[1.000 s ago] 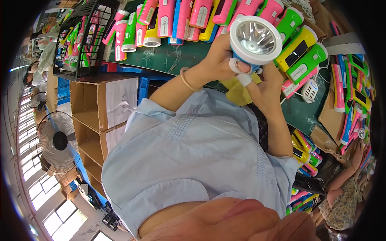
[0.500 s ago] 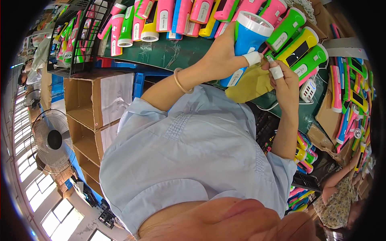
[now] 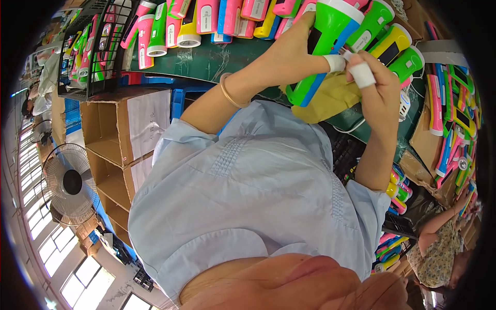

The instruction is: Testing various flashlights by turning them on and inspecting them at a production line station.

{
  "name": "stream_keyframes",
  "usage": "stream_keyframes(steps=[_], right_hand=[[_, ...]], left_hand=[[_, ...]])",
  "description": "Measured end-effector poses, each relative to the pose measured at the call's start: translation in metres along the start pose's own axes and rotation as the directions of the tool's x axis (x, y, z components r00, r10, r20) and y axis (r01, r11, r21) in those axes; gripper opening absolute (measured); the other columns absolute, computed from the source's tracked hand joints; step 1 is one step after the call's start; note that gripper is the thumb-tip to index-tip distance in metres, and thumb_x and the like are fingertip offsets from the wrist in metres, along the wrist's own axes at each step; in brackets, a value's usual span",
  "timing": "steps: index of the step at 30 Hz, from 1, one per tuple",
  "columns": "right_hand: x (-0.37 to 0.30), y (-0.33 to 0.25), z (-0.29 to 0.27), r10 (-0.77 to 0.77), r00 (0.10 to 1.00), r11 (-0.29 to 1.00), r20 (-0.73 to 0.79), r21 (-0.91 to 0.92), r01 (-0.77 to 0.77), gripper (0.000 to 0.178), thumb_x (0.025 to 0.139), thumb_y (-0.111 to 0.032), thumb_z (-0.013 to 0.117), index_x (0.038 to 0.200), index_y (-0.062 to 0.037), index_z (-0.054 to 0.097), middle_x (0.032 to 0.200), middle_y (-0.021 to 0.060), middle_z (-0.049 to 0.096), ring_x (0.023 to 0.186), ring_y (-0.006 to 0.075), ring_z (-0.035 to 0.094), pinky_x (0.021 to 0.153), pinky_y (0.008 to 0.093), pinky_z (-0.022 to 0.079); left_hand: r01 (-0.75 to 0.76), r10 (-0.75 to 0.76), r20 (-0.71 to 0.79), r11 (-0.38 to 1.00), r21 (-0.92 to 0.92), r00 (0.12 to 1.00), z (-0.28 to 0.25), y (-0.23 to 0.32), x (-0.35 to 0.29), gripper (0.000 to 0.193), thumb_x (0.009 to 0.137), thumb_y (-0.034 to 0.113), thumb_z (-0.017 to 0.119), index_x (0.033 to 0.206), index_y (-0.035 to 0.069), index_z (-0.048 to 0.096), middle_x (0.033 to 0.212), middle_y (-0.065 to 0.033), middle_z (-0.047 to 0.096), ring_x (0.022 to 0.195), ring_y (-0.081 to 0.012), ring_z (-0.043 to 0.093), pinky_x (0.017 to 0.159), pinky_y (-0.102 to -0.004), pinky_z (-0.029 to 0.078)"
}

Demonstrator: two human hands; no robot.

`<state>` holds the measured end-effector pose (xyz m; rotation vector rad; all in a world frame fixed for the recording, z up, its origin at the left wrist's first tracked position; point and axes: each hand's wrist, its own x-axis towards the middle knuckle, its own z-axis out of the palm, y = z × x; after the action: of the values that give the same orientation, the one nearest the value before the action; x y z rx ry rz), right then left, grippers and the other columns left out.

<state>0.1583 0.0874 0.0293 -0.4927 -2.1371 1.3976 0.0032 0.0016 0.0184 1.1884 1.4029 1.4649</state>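
My left hand [image 3: 297, 56], with a bangle at the wrist and white tape on the thumb, is wrapped round a green and blue flashlight [image 3: 330, 31]. The flashlight's wide white head points up and away, and its narrow end points down. My right hand [image 3: 374, 82], also taped, pinches a small slim piece with a metallic tip [image 3: 342, 50], which looks like a plug. That tip is at the flashlight's blue side; I cannot tell whether it is inserted. Beneath the hands lies a yellow cloth [image 3: 328, 101] on the green table [image 3: 206, 63].
Several colourful flashlights [image 3: 207, 18] line the table's far side. A white multi-port charger [image 3: 404, 106] with a cord sits right of my right hand. A black wire basket [image 3: 98, 57] and cardboard compartments [image 3: 106, 129] stand left. Another person [image 3: 436, 248] is at the lower right, by piled flashlights.
My left hand has turned the flashlight, so its green face with a dark panel shows instead of the blue labelled one. My right hand has brought the small piece up against its side.
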Motion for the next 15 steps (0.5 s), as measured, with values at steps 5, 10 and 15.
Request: stream_keyframes(steps=[5,10,15], right_hand=[[0.002,0.003,0.006,-0.042,0.992,0.982,-0.118,-0.19,0.019,0.017,0.085,-0.014,0.056,0.086,0.0021,0.062,0.061,0.0045,0.053,0.054,0.0084,0.044,0.049,0.0228,0.035],[0.0,0.004,0.006,-0.047,0.988,0.973,-0.149,-0.229,0.011,0.017,0.085,-0.015,0.057,0.084,0.002,0.062,0.059,0.0063,0.051,0.051,0.0107,0.044,0.048,0.0248,0.035],[0.003,-0.002,0.006,-0.025,0.989,0.951,-0.143,-0.309,-0.02,0.017,0.084,-0.014,0.057,0.08,0.0021,0.058,0.06,0.0106,0.054,0.05,0.0215,0.048,0.047,0.0294,0.037]], left_hand=[[-0.115,0.137,-0.08,0.964,0.238,0.987,0.006,-0.009,0.002,0.064,0.062,0.02,0.073,0.111,-0.006,0.041,0.094,-0.0152,0.057,0.084,-0.0236,0.059,0.073,-0.0326,0.047],[-0.059,0.096,-0.115,0.954,0.293,0.989,0.012,-0.007,0.004,0.061,0.062,0.018,0.071,0.107,-0.008,0.041,0.086,-0.0174,0.059,0.077,-0.0273,0.061,0.065,-0.0337,0.048],[-0.066,0.114,-0.125,0.939,0.338,0.986,0.015,-0.015,0.006,0.061,0.062,0.017,0.072,0.104,-0.009,0.037,0.081,-0.0192,0.058,0.073,-0.0301,0.062,0.061,-0.0356,0.048]])
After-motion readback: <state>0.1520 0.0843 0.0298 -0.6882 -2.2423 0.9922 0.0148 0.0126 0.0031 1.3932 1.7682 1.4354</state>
